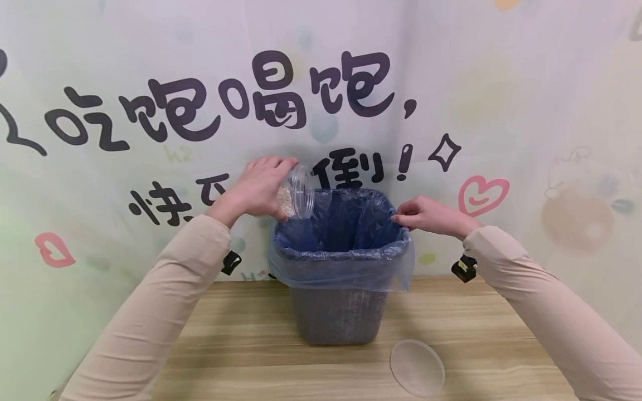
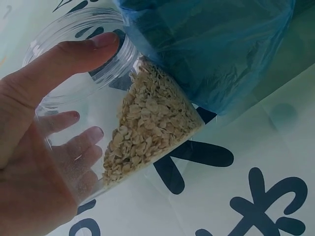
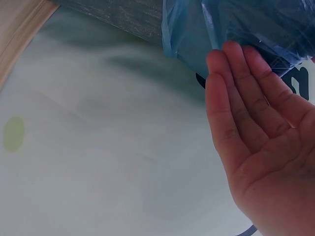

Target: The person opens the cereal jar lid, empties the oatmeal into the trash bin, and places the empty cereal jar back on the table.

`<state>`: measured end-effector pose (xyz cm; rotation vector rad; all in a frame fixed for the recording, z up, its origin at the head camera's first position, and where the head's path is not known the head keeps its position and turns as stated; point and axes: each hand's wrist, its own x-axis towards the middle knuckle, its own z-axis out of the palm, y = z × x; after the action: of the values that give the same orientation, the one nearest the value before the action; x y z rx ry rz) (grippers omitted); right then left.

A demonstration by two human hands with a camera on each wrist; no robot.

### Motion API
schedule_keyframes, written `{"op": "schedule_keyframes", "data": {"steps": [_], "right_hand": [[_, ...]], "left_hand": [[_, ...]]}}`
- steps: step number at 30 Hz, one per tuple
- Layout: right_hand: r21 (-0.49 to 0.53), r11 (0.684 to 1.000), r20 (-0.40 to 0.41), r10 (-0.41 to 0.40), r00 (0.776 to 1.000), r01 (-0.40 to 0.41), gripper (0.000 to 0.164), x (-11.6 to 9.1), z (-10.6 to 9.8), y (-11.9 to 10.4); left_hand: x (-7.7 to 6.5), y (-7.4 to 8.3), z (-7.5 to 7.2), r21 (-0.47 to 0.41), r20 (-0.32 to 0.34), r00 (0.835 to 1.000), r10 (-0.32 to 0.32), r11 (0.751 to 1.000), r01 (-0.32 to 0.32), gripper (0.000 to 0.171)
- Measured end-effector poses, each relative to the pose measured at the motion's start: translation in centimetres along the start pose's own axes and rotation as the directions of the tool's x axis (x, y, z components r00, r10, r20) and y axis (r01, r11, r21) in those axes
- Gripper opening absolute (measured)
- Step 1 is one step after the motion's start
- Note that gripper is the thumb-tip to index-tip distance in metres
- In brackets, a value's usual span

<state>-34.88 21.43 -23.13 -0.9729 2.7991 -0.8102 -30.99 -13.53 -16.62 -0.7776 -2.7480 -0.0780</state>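
A clear jar (image 1: 302, 192) of oat flakes (image 2: 147, 118) is tipped on its side, its mouth over the left rim of a grey trash bin (image 1: 341, 314). My left hand (image 1: 263, 186) grips the jar round its body, thumb near the neck in the left wrist view. The oats lie slanted along the jar's lower wall. A blue trash bag (image 1: 346, 267) lines the bin and folds down over its rim. At the right rim, my right hand (image 1: 426, 216) pinches the bag's edge; its fingers lie against the outside of the bag in the right wrist view.
The bin stands upright on a wood-grain table (image 1: 225, 345), close to a printed wall cloth (image 1: 526, 100) with large black characters. A round, pale lid (image 1: 417, 367) lies on the table in front of the bin, to the right.
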Motion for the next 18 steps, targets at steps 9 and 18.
{"op": "schedule_keyframes", "data": {"steps": [9,18], "right_hand": [[0.003,1.000,-0.001,-0.007,1.000,0.007,0.021,-0.05,-0.02,0.01],[0.000,1.000,0.002,-0.008,1.000,0.008,0.021,-0.03,-0.05,0.05]], "left_hand": [[0.34,0.28,-0.01,0.029,0.015,1.000,0.009,1.000,-0.009,0.107],[0.62,0.18,-0.41,0.005,0.070,0.997,-0.017,1.000,0.016,0.109]]}}
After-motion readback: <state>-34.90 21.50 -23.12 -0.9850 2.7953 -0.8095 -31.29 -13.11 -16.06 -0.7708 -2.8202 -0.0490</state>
